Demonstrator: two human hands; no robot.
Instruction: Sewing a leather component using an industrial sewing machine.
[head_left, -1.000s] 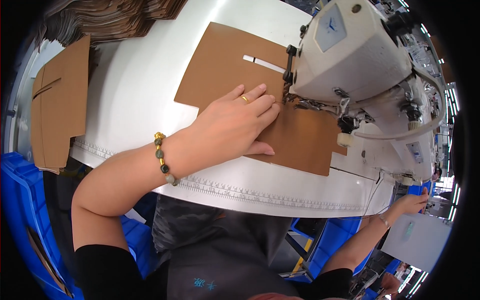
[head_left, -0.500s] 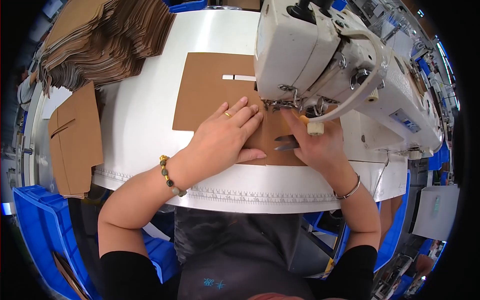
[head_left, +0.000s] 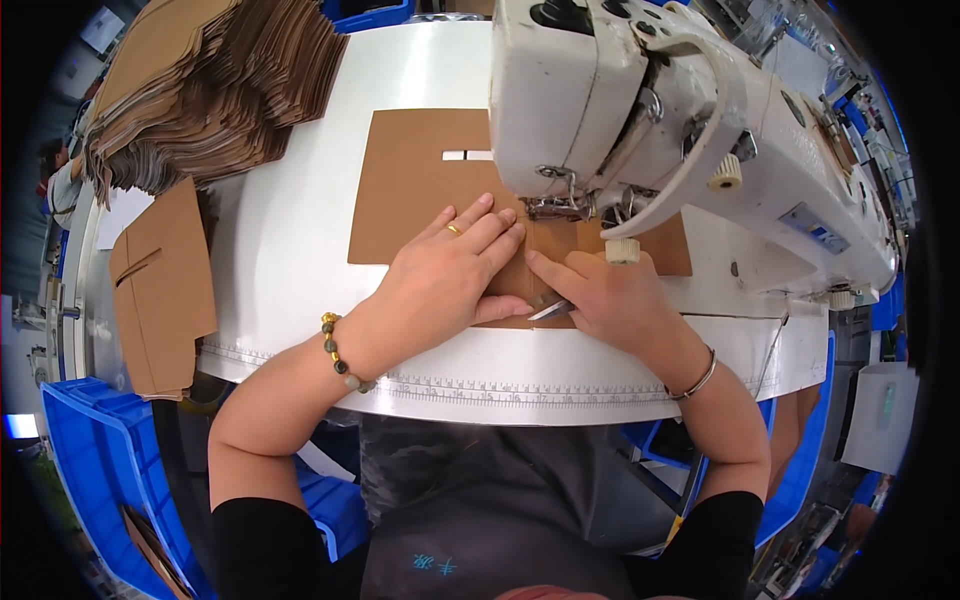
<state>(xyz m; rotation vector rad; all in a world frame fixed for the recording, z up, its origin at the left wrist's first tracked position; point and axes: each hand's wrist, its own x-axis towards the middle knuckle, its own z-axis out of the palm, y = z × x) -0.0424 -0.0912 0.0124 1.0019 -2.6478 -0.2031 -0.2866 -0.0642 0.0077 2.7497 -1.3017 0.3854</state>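
A flat brown panel [head_left: 410, 190] with a narrow slot lies on the white table, partly beneath the head of a sewing machine [head_left: 590, 110]. My left hand [head_left: 440, 265] rests on the panel with its fingers stretched out, left of the presser foot [head_left: 560, 208]. My right hand [head_left: 620, 300] is closed around a pair of thread snips [head_left: 550, 309], whose blades point left toward my left thumb. Its index finger presses the panel just in front of the presser foot. The handles of the snips are hidden in the palm.
A tall stack of brown panels [head_left: 220, 90] stands at the far left, with a smaller pile of slotted pieces [head_left: 165, 290] nearer. A printed ruler [head_left: 480, 395] runs along the table's front edge. Blue bins [head_left: 100, 450] stand below left.
My right hand has drawn back from beside the needle area toward me and left, bringing the snips near my left thumb. My left hand stays in place on the panel.
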